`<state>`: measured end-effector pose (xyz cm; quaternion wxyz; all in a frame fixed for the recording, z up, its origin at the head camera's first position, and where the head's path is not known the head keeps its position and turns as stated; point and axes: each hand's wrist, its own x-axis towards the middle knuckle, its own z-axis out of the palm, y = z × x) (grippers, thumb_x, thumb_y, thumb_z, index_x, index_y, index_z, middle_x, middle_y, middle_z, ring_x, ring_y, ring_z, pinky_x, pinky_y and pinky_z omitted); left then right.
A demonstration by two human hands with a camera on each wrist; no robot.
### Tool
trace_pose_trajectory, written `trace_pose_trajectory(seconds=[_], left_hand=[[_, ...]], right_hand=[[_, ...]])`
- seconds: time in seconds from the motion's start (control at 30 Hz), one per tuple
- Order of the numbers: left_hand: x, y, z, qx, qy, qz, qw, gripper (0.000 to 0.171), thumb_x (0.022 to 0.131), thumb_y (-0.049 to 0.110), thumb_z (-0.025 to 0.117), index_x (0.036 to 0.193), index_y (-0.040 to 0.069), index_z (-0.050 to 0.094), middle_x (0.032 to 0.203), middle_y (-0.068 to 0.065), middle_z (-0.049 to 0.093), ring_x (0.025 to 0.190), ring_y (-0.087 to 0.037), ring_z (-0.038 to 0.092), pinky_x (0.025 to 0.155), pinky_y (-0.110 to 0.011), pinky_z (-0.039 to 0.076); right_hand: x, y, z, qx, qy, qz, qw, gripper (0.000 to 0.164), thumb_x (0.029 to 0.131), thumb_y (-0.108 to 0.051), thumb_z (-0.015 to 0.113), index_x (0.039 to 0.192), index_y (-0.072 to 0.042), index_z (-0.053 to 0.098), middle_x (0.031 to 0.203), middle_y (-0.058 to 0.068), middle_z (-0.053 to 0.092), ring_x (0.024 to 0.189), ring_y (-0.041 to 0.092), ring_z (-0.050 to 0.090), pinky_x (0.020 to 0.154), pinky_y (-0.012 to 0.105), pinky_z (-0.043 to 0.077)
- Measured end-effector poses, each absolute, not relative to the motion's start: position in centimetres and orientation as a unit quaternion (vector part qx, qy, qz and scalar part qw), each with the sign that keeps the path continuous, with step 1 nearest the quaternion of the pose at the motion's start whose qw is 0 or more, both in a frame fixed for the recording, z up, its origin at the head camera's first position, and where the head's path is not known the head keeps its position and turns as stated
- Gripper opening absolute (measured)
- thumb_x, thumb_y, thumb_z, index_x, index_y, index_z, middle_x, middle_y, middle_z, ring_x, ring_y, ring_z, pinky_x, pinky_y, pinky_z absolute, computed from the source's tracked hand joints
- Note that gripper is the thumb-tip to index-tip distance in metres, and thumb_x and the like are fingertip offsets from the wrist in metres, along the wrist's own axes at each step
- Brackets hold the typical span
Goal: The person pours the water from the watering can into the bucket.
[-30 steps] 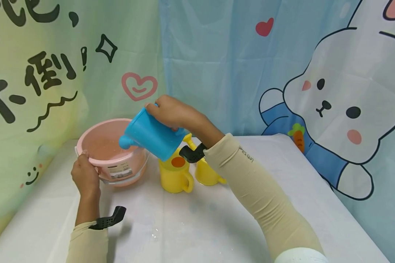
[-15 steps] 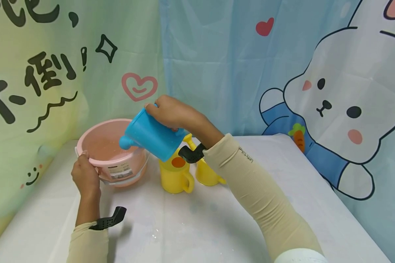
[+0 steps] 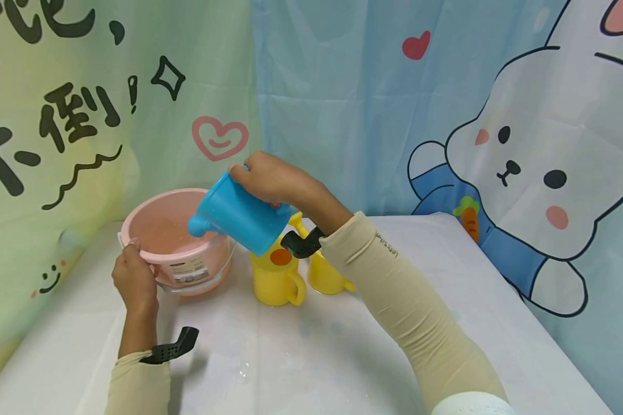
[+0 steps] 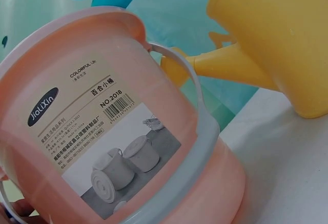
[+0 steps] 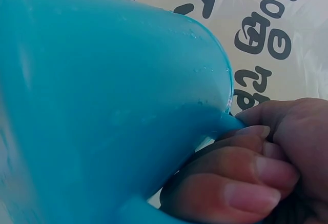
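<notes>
My right hand [image 3: 272,176] grips the handle of a blue watering can [image 3: 241,216], fingers curled round it in the right wrist view. The can is tilted left, and its round spout head hangs over the rim of a pink bucket [image 3: 218,251]. Clear liquid with ripples shows inside the bucket. At the bucket's near left rim, my left hand [image 3: 135,276] holds on, thumb over the edge and fingers below. A printed label [image 4: 102,131] and a grey handle [image 4: 192,155] face the left wrist camera. Water drops cling to the blue can near its mouth.
Right of the bucket stands a yellow watering can [image 3: 275,279] with an orange spot, partly behind the blue one. A second yellow watering can [image 3: 327,274] stands beside it. Water drops lie on the white table [image 3: 270,369]. A printed curtain [image 3: 332,104] hangs behind.
</notes>
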<state>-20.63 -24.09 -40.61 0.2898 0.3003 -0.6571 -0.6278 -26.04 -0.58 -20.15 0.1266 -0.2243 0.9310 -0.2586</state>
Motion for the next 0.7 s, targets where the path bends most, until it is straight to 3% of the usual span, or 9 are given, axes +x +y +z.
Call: trace_pose_trajectory(seconds=[0.7], left_hand=[[-20.64, -24.12, -40.71, 0.297, -0.653, -0.631, 0.296, 0.041, 0.098, 0.049, 0.039, 0.093, 0.011, 0.055, 0.078, 0.000, 0.048, 0.068, -0.015, 0.045, 0.056, -0.021, 0.039]], right_hand=[[-26.00, -0.80, -20.00, -0.225, 0.933, -0.251, 0.124, 0.041, 0.104, -0.040, 0.037, 0.098, -0.004, 0.054, 0.087, 0.012, 0.050, 0.067, 0.021, 0.053, 0.054, 0.029, 0.046]])
